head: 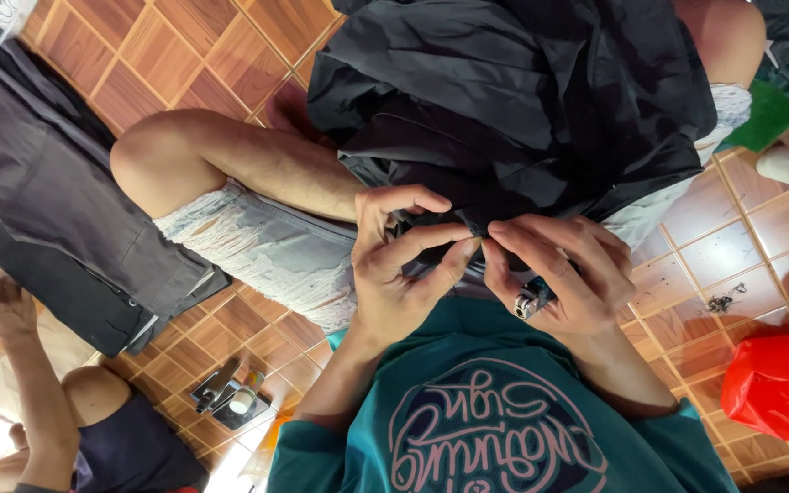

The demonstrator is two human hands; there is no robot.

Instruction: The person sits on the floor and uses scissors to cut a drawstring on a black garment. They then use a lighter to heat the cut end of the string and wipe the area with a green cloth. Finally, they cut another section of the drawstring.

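While the black cloth [513, 100] lies heaped over the lap and spreads away to the far side, its near edge runs left to right between the left hand [399, 265] and right hand [554, 274], both pinching it shut at equal distance

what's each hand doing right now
Left hand: shut, pinching the black fabric.
Right hand: shut, pinching the same fabric edge.

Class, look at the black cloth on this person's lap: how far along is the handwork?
Done: nothing finished shows. In hand: left hand and right hand pinch one spot on the black cloth's edge; the right also holds a small metal tool. Left: the rest lies bunched over the knees, untouched.
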